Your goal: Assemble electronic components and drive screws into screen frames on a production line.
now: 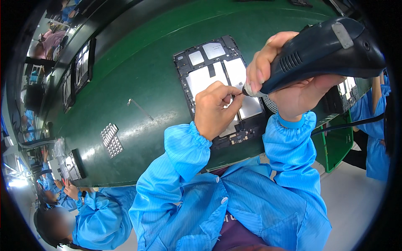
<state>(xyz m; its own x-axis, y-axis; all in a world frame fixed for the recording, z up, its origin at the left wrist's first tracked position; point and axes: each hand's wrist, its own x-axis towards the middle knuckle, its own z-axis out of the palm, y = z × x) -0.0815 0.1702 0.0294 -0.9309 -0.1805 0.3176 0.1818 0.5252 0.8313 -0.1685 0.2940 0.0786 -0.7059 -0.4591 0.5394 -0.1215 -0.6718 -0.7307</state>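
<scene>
My right hand (pixel 297 98) is wrapped round a black electric screwdriver (pixel 312 56), its body slanting down toward the left. At the screwdriver's tip, my left hand (pixel 215 108) has thumb and forefinger pinched together; whatever they may hold is too small to make out. Both hands are over an opened tablet (pixel 203 79) with a black frame and large silver battery panels. My left hand and the screwdriver hide part of its middle. A small circuit board (pixel 236 137) shows at the tablet's near end.
On the green table (pixel 155 71) lie perforated metal plates (pixel 112 140) and a thin flex cable (pixel 140 109). More opened devices (pixel 77 75) stand at the far left. A green crate (pixel 338 142) sits at right, with a black cable (pixel 351 123) above it. Co-workers in blue (pixel 100 219) sit on both sides.
</scene>
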